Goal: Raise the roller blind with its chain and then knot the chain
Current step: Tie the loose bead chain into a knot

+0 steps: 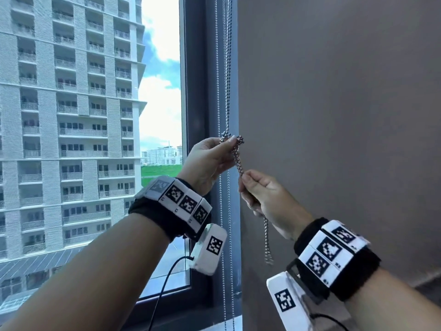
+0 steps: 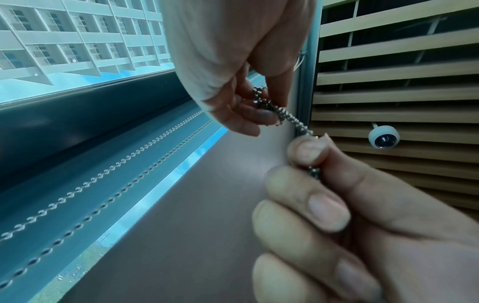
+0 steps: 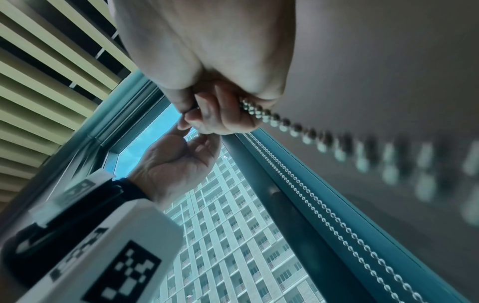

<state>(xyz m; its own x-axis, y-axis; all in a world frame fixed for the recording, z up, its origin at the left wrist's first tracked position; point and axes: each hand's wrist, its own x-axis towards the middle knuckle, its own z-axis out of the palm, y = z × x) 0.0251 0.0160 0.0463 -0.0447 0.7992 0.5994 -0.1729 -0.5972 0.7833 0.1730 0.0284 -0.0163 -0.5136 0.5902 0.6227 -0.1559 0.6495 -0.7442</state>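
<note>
A metal bead chain (image 1: 228, 68) hangs down the dark window frame (image 1: 198, 91). At chest height it is bunched into a knot (image 1: 232, 139), which my left hand (image 1: 229, 140) pinches between thumb and fingertips. Below the knot, a twisted length (image 1: 238, 161) runs to my right hand (image 1: 242, 180), which grips it in a fist. The tail (image 1: 267, 244) dangles under that fist. The left wrist view shows the knot (image 2: 264, 102) in my left fingers (image 2: 246, 114) and my right hand (image 2: 311, 205) on the chain (image 2: 313, 172). No blind covers the window glass (image 1: 95, 115) in view.
Two more thin chain strands (image 1: 225, 235) hang along the frame behind my hands. A flat grey surface (image 1: 334, 115) fills the right side. A slatted ceiling (image 2: 388, 71) with a small white dome camera (image 2: 383, 137) is overhead. A tall apartment block shows outside.
</note>
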